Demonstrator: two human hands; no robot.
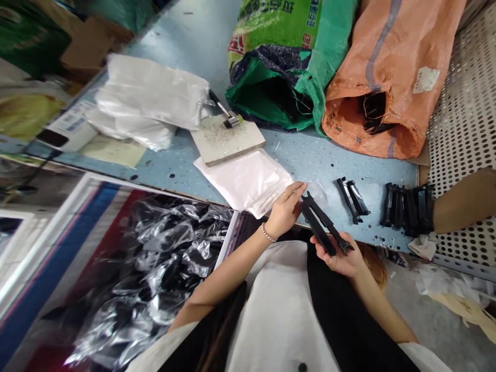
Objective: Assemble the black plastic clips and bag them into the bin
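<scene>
The right hand (pixel 335 261) is cradling a black plastic frame (pixel 320 222) from below, fingers curled around its lower end, while the left hand (pixel 284 211) is reaching across with its fingers pressed together, resting against a scrap of clear plastic film (pixel 315 194) right beside the frame's upper end. The frame is sitting over the near edge of a speckled blue workbench (pixel 310 160) — a short gap is separating it from two black plastic pieces (pixel 352 199), with a row of black plastic parts (pixel 406 209) further right against a perforated metal panel (pixel 461 103). Folded white plastic bags (pixel 244 181) are lying just beside the left hand, next to a pale board (pixel 227 139) carrying a small hammer (pixel 228 119). Below the bench edge on the left, a bin (pixel 155 274) is holding black parts in clear bags — an orange woven sack (pixel 372 88) and a green woven sack (pixel 279 62) are lying at the far side
</scene>
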